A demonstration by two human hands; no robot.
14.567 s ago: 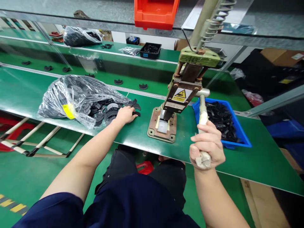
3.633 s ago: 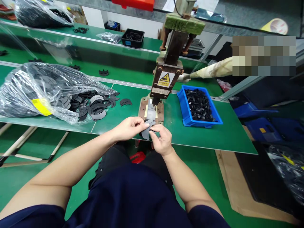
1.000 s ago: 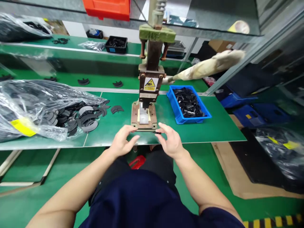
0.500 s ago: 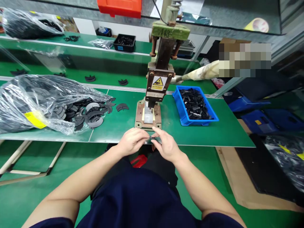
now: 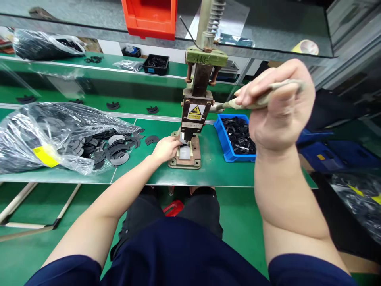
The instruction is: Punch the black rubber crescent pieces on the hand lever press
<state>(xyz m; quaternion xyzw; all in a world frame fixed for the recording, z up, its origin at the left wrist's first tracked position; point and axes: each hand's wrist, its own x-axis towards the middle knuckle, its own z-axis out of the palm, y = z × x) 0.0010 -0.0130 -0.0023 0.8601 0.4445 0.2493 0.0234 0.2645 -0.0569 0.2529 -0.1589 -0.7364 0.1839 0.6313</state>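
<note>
A hand-lever press (image 5: pixel 196 109) stands on the green bench, with a warning label on its head and a metal base (image 5: pixel 185 163) below. My right hand (image 5: pixel 281 105) is closed around the press's wrapped lever (image 5: pixel 262 99), up at the right. At the base, my left hand (image 5: pixel 166 149) reaches in from the left with its fingertips pinched under the ram. They hold a small black part (image 5: pixel 180 143), mostly hidden by the fingers and the press, so its shape cannot be made out.
Right of the press, a blue bin (image 5: pixel 228 149) holds many small black parts. Left lies a clear plastic bag (image 5: pixel 59 135) spilling curved black pieces (image 5: pixel 119 149). One curved piece (image 5: pixel 152 139) lies near my left hand. An orange bin (image 5: pixel 150 20) sits on the overhead shelf.
My hands, together at the bench's front edge before, have parted. The left has moved forward to the press base with the small part; the right has risen to the lever and gripped it.
</note>
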